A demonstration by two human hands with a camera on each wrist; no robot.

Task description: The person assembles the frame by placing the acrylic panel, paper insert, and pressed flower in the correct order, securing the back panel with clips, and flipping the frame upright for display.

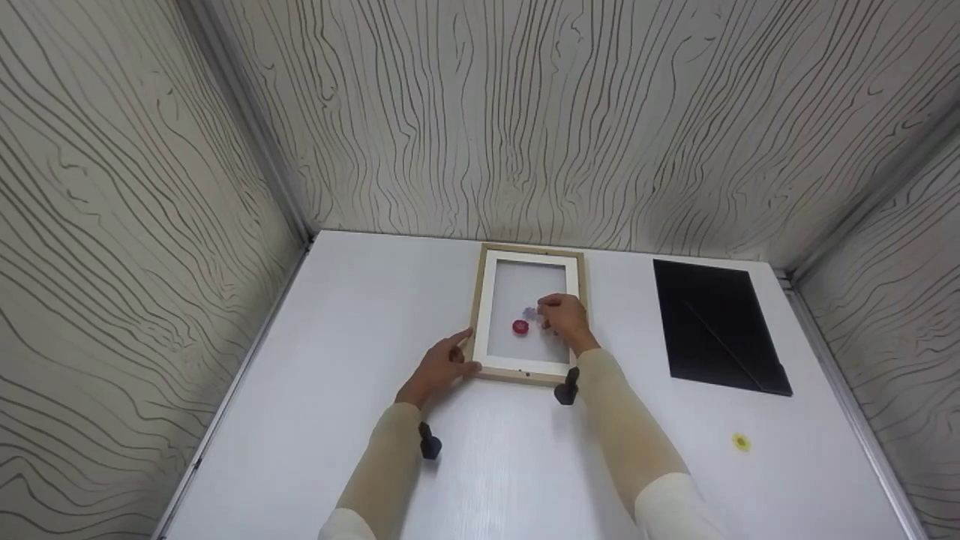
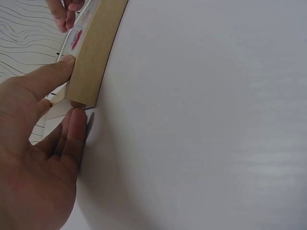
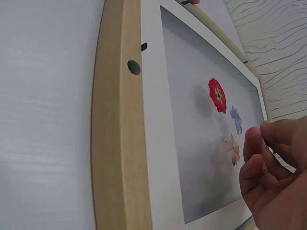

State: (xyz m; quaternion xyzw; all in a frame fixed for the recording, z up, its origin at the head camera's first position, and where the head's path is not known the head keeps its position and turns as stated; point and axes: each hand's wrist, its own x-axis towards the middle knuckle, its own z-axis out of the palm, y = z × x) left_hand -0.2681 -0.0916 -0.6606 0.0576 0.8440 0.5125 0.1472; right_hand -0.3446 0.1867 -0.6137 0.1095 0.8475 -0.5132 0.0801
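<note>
A wooden picture frame (image 1: 480, 300) with a white inner border lies on the white table. Lying on its clear pane are a red pressed flower (image 3: 217, 95), a purple pressed flower (image 3: 236, 120) and a pale peach one (image 3: 232, 148). My left hand (image 1: 442, 367) holds the frame's near left corner, its thumb and fingers on either side of it. Above the pane is my right hand (image 1: 566, 319), thumb and forefinger together right beside the purple flower. I cannot tell whether anything is pinched between those fingertips.
A black rectangular panel (image 1: 712, 322) lies right of the frame. Nearer, on the right of the table, is a small yellow flower (image 1: 741, 442). Patterned wall panels (image 1: 480, 120) stand behind and at both sides, close behind the frame's far edge.
</note>
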